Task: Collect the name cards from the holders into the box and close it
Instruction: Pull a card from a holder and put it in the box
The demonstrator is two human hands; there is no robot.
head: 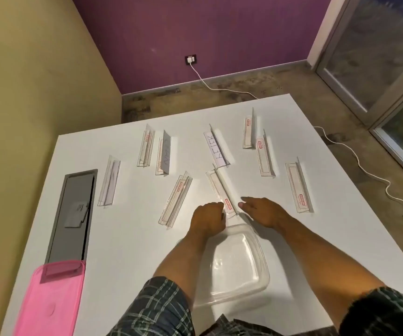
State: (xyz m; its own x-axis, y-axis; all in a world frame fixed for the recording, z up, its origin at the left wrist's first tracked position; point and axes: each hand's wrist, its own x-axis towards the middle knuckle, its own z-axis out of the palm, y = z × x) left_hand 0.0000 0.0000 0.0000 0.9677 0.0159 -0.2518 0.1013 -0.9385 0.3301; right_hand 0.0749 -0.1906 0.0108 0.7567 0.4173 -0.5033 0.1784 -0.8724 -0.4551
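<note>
Several clear name card holders lie spread over the white table [127, 238]. One holder [216, 149] carries a white card reading PETER, and another holder [164, 154] carries a card with faint handwriting. A clear plastic box [256, 275] stands open just in front of me, and I see no cards in it. Its pink lid [50, 299] lies at the near left edge. My left hand [207, 217] grips the near end of the middle holder [219, 187] with curled fingers. My right hand [261, 212] lies flat beside that end, with a fingertip close to the holder.
A grey cable hatch [72, 214] is set into the table's left side. More holders with red labels [298, 187] lie to the right and at the back. A white cable [365, 170] runs across the floor beyond the table.
</note>
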